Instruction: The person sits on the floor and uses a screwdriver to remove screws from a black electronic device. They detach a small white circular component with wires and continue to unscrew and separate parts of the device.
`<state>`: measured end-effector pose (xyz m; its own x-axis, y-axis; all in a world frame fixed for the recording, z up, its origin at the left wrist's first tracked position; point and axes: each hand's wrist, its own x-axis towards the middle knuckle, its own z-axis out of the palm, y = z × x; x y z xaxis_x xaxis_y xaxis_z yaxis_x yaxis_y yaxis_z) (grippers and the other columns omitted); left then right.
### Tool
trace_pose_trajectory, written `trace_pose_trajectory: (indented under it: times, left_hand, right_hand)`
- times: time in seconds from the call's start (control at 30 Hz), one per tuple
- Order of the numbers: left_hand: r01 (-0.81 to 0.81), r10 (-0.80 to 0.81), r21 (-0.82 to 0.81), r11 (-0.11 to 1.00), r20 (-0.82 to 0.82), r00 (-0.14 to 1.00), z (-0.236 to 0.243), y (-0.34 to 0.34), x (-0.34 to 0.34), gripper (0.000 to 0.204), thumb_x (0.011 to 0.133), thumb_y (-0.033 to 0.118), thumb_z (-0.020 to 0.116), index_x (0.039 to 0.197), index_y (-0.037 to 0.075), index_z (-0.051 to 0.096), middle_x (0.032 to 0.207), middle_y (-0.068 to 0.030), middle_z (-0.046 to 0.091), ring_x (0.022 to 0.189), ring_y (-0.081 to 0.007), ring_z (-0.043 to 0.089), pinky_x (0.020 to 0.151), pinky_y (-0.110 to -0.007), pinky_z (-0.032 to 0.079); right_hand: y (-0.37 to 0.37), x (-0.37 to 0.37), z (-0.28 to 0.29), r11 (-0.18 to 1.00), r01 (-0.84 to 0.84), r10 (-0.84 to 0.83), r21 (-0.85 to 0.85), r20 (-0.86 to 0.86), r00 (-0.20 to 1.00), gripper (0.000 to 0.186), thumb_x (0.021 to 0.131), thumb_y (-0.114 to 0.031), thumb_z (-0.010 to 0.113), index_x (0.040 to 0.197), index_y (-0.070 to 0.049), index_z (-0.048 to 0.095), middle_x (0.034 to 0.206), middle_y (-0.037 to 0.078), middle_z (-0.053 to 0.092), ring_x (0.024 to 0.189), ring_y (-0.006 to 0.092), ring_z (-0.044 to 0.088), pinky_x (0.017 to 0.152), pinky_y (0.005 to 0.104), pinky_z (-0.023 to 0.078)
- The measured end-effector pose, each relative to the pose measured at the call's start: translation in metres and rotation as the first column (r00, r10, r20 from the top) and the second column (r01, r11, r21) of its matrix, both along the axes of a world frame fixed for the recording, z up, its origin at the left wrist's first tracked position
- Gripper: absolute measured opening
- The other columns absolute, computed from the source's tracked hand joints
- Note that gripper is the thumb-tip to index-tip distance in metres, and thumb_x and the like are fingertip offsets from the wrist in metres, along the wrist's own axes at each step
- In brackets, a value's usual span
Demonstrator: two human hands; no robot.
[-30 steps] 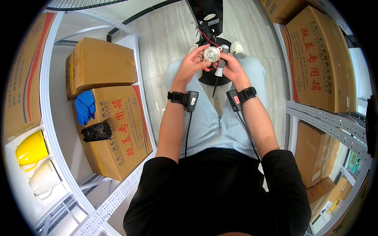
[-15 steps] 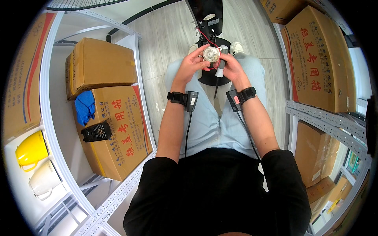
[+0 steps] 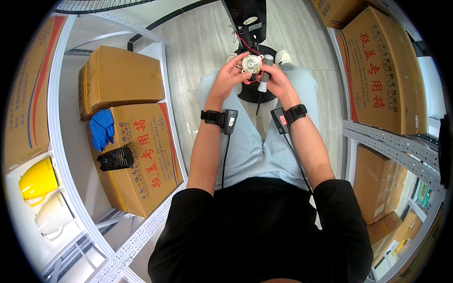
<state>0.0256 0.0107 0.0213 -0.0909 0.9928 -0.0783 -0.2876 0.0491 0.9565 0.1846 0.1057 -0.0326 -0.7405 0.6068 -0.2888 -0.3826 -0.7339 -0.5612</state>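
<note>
Between my fingers, above my knees, is a small round part (image 3: 251,64) with a pale, partly clear face and red wires around it. My left hand (image 3: 230,78) is closed on its left edge. My right hand (image 3: 279,82) grips a screwdriver (image 3: 265,78) with a grey and white handle, its dark shaft pointing down toward me; the fingertips are also close to the round part. Just beyond, a tall black appliance (image 3: 247,21) with an open lower section stands on a round black base (image 3: 269,53) between my feet. A red wire runs from it toward the round part.
At left, a shelf holds cardboard boxes (image 3: 125,78); a blue cloth (image 3: 102,129) and a black slotted cover (image 3: 116,158) lie on one. Yellow (image 3: 37,179) and white (image 3: 54,214) mugs stand farther left. More boxes (image 3: 377,70) fill the right shelf. Cables hang from my wristbands.
The round part has shifted slightly left and tilted a little in my fingers. My right hand and the screwdriver have moved only slightly.
</note>
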Motion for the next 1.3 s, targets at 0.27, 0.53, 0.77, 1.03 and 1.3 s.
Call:
trace_pose_trajectory:
  times: [0.27,0.53,0.77,1.03,1.3]
  left_hand:
    - [-0.026,0.025,0.012,1.0,0.031,0.999,-0.003,0.0,-0.002,0.062,0.078,0.004,0.074,0.133,0.006,0.044,0.111,-0.0084,0.061,0.098,-0.0169,0.063,0.071,-0.028,0.055]
    - [-0.026,0.025,0.022,0.999,0.056,0.998,-0.005,0.001,-0.003,0.057,0.081,0.005,0.072,0.13,0.006,0.042,0.109,-0.0091,0.062,0.094,-0.0163,0.063,0.069,-0.028,0.056]
    - [-0.036,0.036,-0.002,0.999,0.106,0.994,-0.006,0.001,-0.003,0.053,0.085,0.007,0.069,0.129,0.005,0.039,0.103,-0.0086,0.062,0.088,-0.0151,0.062,0.067,-0.029,0.057]
    - [-0.008,0.007,0.011,1.0,0.073,0.997,-0.009,0.002,-0.005,0.048,0.09,0.013,0.064,0.13,0.005,0.038,0.106,-0.0111,0.063,0.09,-0.0171,0.063,0.071,-0.03,0.055]
    - [-0.017,0.021,-0.049,0.999,0.092,0.996,-0.01,0.003,-0.003,0.042,0.09,0.013,0.065,0.123,0.006,0.041,0.094,-0.0079,0.065,0.085,-0.0146,0.063,0.07,-0.029,0.054]
  right_hand:
    - [-0.002,0.002,0.005,0.999,-0.041,0.04,-0.007,-0.058,0.997,0.021,0.088,-0.005,0.061,0.108,-0.001,0.059,0.085,0.005,0.063,0.073,0.0119,0.06,0.064,0.026,0.05]
    - [-0.003,0.001,0.011,0.994,-0.053,0.06,0.097,-0.066,0.996,0.021,0.088,-0.008,0.065,0.106,0.001,0.061,0.084,0.004,0.063,0.071,0.0099,0.059,0.064,0.0236,0.049]
    - [-0.007,-0.004,0.016,0.971,0.026,-0.032,0.237,0.021,0.999,0.019,0.087,-0.009,0.067,0.104,0.0,0.063,0.085,0.003,0.065,0.071,0.0085,0.059,0.065,0.0221,0.048]
    - [-0.01,-0.007,0.018,0.96,0.069,-0.074,0.27,0.008,0.997,0.018,0.085,-0.011,0.069,0.099,-0.001,0.063,0.083,0.003,0.065,0.07,0.0087,0.058,0.064,0.0223,0.047]
    - [-0.014,-0.008,0.027,0.868,0.212,-0.283,0.45,0.097,0.954,0.014,0.084,-0.009,0.07,0.094,-0.007,0.061,0.083,0.0,0.062,0.071,0.0074,0.055,0.063,0.0223,0.044]
